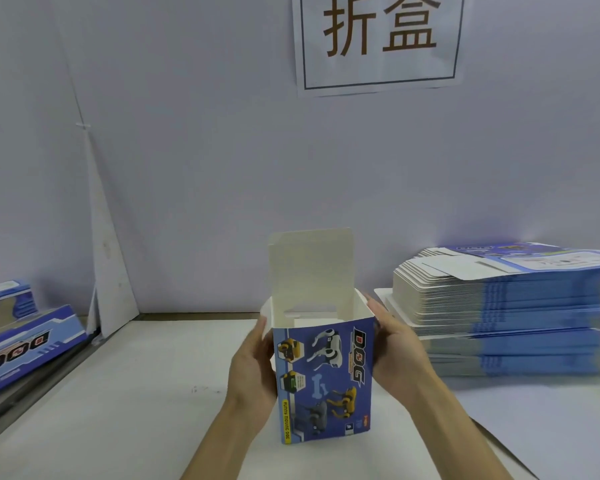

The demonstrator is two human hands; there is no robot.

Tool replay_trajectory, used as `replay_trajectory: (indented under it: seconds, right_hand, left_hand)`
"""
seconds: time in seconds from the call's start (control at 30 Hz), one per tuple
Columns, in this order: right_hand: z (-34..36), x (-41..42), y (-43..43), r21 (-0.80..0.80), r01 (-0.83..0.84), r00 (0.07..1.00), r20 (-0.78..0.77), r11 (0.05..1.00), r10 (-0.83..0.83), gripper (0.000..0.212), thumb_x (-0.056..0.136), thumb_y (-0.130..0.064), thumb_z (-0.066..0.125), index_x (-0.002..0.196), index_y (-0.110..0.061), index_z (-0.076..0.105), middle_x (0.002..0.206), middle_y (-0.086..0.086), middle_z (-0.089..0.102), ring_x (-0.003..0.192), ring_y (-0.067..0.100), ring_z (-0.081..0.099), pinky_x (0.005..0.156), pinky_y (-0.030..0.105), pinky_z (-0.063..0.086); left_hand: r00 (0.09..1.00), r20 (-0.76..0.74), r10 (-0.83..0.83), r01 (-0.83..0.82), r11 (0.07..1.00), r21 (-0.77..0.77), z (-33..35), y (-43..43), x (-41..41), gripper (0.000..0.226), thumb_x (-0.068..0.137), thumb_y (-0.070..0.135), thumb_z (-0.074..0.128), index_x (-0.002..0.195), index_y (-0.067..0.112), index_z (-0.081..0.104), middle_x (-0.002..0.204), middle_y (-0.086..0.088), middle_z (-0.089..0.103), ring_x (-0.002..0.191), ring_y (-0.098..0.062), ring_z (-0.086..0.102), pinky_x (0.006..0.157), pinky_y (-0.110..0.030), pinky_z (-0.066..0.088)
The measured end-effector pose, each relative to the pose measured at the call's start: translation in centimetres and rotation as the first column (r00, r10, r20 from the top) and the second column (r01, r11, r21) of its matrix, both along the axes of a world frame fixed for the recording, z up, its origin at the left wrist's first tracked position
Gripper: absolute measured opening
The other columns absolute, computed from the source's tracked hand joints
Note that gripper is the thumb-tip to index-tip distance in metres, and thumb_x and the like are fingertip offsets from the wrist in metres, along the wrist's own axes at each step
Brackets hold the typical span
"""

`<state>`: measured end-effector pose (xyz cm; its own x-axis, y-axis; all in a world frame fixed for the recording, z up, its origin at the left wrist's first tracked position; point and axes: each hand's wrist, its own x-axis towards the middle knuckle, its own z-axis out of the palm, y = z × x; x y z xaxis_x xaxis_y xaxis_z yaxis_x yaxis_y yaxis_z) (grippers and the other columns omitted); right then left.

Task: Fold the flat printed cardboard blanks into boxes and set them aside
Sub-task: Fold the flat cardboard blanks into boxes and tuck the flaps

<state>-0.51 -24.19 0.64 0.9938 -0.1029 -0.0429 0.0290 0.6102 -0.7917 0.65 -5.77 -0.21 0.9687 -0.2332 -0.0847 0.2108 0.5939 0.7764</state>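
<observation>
From the head camera, one box [323,375] stands upright at the middle of the tabletop [136,393]. Its printed blue front faces the person and its top is open. The lid flap [312,268] sticks straight up at the back, so the top has not yet been closed.

The left hand [253,368] lies flat against the box's left wall and the right hand [395,348] against its right wall. The fingers of both are nearly straight and press inward rather than curling round. Held between the palms this way, the walls probably stay square while the box is steadied or lifted.

A tall stack of flat blanks [499,306] sits just right of the right hand, within easy reach for the next one. Finished boxes [25,344] lie well apart at the far left, likely the spot for setting this one aside. A paper sign [378,39] hangs on the wall behind.
</observation>
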Motion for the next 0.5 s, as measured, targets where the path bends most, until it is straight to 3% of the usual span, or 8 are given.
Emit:
replay_trajectory:
  seconds: [0.13, 0.2, 0.27, 0.33, 0.37, 0.43, 0.5]
  right_hand:
    - [0.0, -0.2, 0.3, -0.119, -0.007, 1.000, 0.019, 0.993, 0.009, 0.034, 0.100, -0.017, 0.050, 0.133, -0.024, 0.053, 0.121, 0.013, 0.068, 0.099, 0.030, 0.066, 0.064, 0.035, 0.060]
    - [0.3, -0.5, 0.5, -0.159, 0.021, 1.000, 0.021, 0.987, -0.018, 0.032, 0.100, -0.021, 0.050, 0.131, -0.024, 0.055, 0.118, 0.013, 0.069, 0.097, 0.028, 0.067, 0.067, 0.036, 0.059]
    - [0.6, -1.0, 0.5, -0.231, 0.061, 0.997, 0.059, 0.971, -0.049, 0.030, 0.100, -0.028, 0.050, 0.128, -0.022, 0.058, 0.112, 0.011, 0.071, 0.096, 0.022, 0.067, 0.074, 0.036, 0.055]
    - [0.9, -1.7, 0.4, -0.310, 0.112, 0.992, 0.096, 0.944, -0.086, 0.028, 0.097, -0.029, 0.053, 0.122, -0.021, 0.063, 0.108, 0.004, 0.072, 0.095, 0.017, 0.066, 0.077, 0.034, 0.050]
    - [1.0, -2.1, 0.3, -0.370, 0.149, 0.987, 0.109, 0.917, -0.116, 0.024, 0.096, -0.029, 0.056, 0.117, -0.021, 0.065, 0.105, 0.001, 0.073, 0.096, 0.015, 0.065, 0.079, 0.033, 0.050]
    - [0.9, -2.8, 0.4, -0.497, 0.199, 0.979, 0.134, 0.845, -0.153, 0.017, 0.095, -0.028, 0.059, 0.109, -0.019, 0.065, 0.101, 0.000, 0.070, 0.095, 0.013, 0.065, 0.081, 0.031, 0.052]
    - [1.0, -3.4, 1.0, -0.552, 0.203, 0.978, 0.145, 0.809, -0.147, 0.015, 0.095, -0.025, 0.059, 0.106, -0.015, 0.060, 0.098, 0.003, 0.067, 0.088, 0.010, 0.064, 0.075, 0.027, 0.056]
  left_hand:
    - [1.000, 0.016, 0.022, -0.023, 0.998, 0.053, -0.7, -0.7, -0.1, 0.037, 0.096, 0.040, 0.037, 0.107, 0.021, 0.067, 0.095, -0.008, 0.076, 0.076, -0.025, 0.074, 0.051, -0.033, 0.057]
    - [1.000, 0.018, 0.023, -0.024, 0.997, 0.070, -0.4, -0.8, -0.2, 0.040, 0.099, 0.039, 0.033, 0.103, 0.019, 0.068, 0.090, -0.008, 0.076, 0.073, -0.024, 0.074, 0.051, -0.033, 0.058]
    - [0.997, 0.042, 0.057, -0.061, 0.994, 0.091, -0.1, -0.5, -0.6, 0.045, 0.101, 0.041, 0.029, 0.100, 0.018, 0.068, 0.090, -0.008, 0.076, 0.076, -0.024, 0.073, 0.065, -0.039, 0.060]
    - [0.967, 0.114, 0.226, -0.245, 0.948, 0.204, -0.6, 0.0, -1.2, 0.042, 0.101, 0.043, 0.028, 0.105, 0.021, 0.064, 0.107, -0.006, 0.071, 0.097, -0.025, 0.068, 0.090, -0.045, 0.051]
    - [0.921, 0.179, 0.346, -0.385, 0.881, 0.275, -1.2, 0.3, -1.6, 0.035, 0.101, 0.040, 0.030, 0.111, 0.023, 0.059, 0.116, -0.006, 0.066, 0.108, -0.024, 0.062, 0.093, -0.041, 0.048]
    - [0.827, 0.340, 0.448, -0.552, 0.763, 0.337, -2.1, 0.9, -3.0, 0.022, 0.100, 0.029, 0.042, 0.121, 0.030, 0.049, 0.120, 0.003, 0.059, 0.112, -0.016, 0.057, 0.077, -0.021, 0.051]
    - [0.824, 0.476, 0.307, -0.509, 0.769, 0.386, -2.7, 0.7, -4.3, 0.055, 0.084, 0.024, 0.067, 0.125, 0.045, 0.038, 0.121, 0.023, 0.050, 0.109, 0.002, 0.056, 0.066, -0.008, 0.049]
